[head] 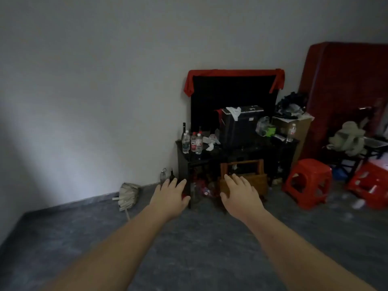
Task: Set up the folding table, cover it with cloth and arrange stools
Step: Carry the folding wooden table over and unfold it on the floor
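Far left, a mop (128,193) lay on the floor by the wall. We held our left hand (171,195) and right hand (238,196) out, both spread and empty, likely reaching toward the dark bench (210,152) crowded with bottles (192,142). The folding table we judged to be the red-draped panel (233,97) leaning behind it. Red stools (307,182) waited at right, not yet arranged.

Cabinet (231,156) against the wall at twelve o'clock, bottles (192,142) on its left end, stool (307,182) at two o'clock, mop head (128,195) on the floor at ten o'clock.
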`<state>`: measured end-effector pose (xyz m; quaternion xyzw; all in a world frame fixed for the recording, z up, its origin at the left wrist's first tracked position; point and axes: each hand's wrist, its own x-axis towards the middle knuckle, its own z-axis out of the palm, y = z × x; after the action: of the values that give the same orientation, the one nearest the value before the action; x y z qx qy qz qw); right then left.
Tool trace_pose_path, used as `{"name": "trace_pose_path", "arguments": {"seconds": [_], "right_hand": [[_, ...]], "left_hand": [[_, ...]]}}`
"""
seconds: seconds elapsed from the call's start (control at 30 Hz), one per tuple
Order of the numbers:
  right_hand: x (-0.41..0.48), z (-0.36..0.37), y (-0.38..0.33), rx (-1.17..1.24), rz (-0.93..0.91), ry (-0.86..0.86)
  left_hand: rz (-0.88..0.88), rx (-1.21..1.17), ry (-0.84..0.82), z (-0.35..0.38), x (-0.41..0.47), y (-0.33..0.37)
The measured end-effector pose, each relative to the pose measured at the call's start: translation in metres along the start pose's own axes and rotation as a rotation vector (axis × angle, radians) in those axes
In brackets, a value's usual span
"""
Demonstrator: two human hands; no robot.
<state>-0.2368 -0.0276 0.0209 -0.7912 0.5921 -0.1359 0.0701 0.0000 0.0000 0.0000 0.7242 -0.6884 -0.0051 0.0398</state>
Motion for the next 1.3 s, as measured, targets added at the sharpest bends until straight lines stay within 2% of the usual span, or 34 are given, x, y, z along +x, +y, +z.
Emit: {"name": "trace_pose_path", "arguments": {"seconds": [0.23, 0.57, 0.77, 1.1, 1.3], "right_hand": [[0.073, 0.011, 0.071, -0.031, 0.147, -0.038], [0.262, 0.053, 0.091, 0.004, 0.180, -0.024], [0.355, 0.091, 0.127, 0.040, 0.217, -0.084], [0.520, 0.138, 0.279, 0.057, 0.199, -0.149], [0.605, 0.151, 0.369, 0.108, 0.197, -0.269]], "left_hand": [[0.142, -0.016, -0.037, 0.024, 0.119, 0.043], [0.164, -0.095, -0.103, 0.044, 0.312, 0.007], [0.213, -0.091, -0.156, 0.062, 0.413, 0.025], [0.171, -0.088, -0.269, 0.140, 0.595, 0.117], [0.101, -0.147, -0.309, 0.172, 0.689, 0.176]]}}
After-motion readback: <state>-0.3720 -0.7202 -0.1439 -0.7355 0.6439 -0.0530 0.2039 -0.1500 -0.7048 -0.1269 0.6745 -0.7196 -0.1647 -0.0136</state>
